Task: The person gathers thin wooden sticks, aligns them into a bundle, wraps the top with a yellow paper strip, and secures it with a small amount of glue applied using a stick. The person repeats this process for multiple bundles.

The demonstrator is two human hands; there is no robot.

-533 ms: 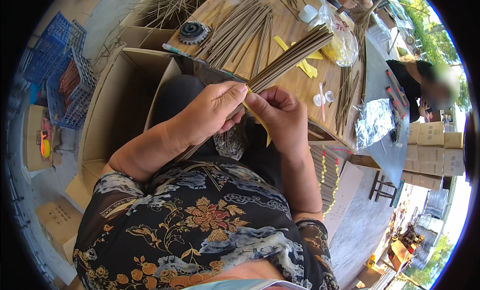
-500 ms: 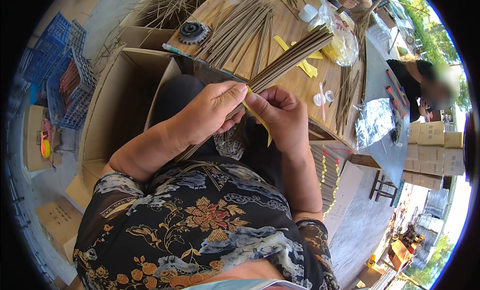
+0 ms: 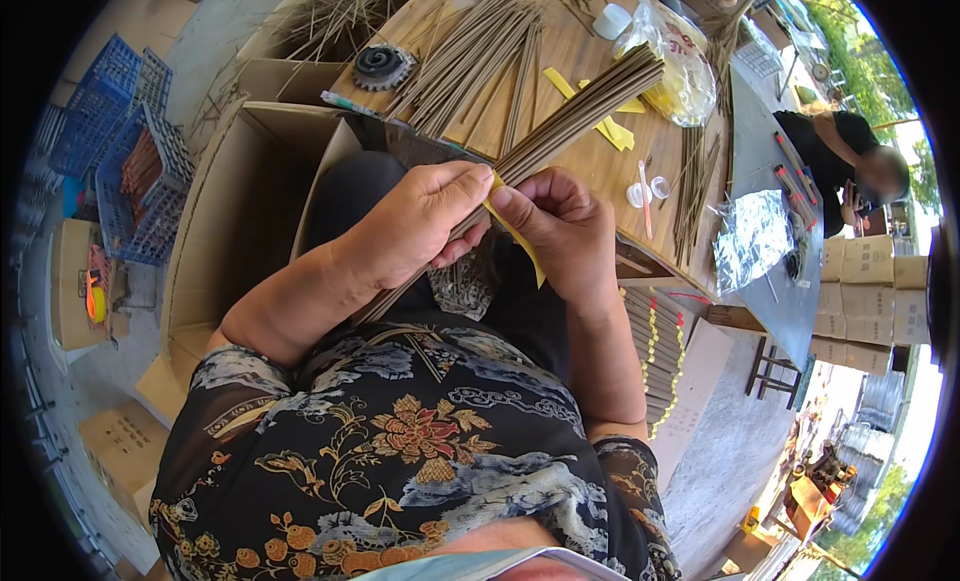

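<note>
A bundle of thin brown sticks, like incense sticks (image 3: 585, 113), slants up and to the right from my lap. My left hand (image 3: 440, 213) is closed around its middle, thumb pressed on top. A yellow paper strip (image 3: 521, 239) lies against the bundle at my left thumb, its loose end hanging downward. My right hand (image 3: 562, 226) pinches that strip between thumb and fingers, close beside the bundle. The bundle's lower end (image 3: 385, 299) passes under my left wrist. More loose sticks (image 3: 470, 66) are spread on the wooden table (image 3: 590, 186) ahead, with yellow strips (image 3: 613, 133) near them.
An open cardboard box (image 3: 235, 206) stands at my left, blue crates (image 3: 145, 196) beyond it. On the table are a black coiled dish (image 3: 382, 67) and a clear plastic bag (image 3: 683, 81). Another person (image 3: 840, 156) is at the right, near stacked cartons (image 3: 862, 291).
My hands, the bundle and the strip have barely moved. The view has shifted slightly, and the person at the right has changed posture a little.
</note>
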